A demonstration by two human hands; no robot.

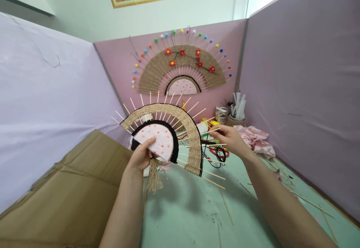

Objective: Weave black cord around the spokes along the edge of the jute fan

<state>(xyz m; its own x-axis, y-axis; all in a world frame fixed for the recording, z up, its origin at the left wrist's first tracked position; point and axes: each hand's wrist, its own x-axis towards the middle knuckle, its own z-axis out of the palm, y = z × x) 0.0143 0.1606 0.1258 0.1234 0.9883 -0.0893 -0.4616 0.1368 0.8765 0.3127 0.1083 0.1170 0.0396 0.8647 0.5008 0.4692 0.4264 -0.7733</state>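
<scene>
The left hand (143, 153) was closed, thumb uppermost, on a half-round fan of woven tan cord and pale sticks (163, 140), held above the pale green counter (182, 220). The right hand (228, 138) had fingertips drawn together at the fan's right-side sticks; whether they gripped a stick or the thin black cord (221, 156) could not be determined.
</scene>
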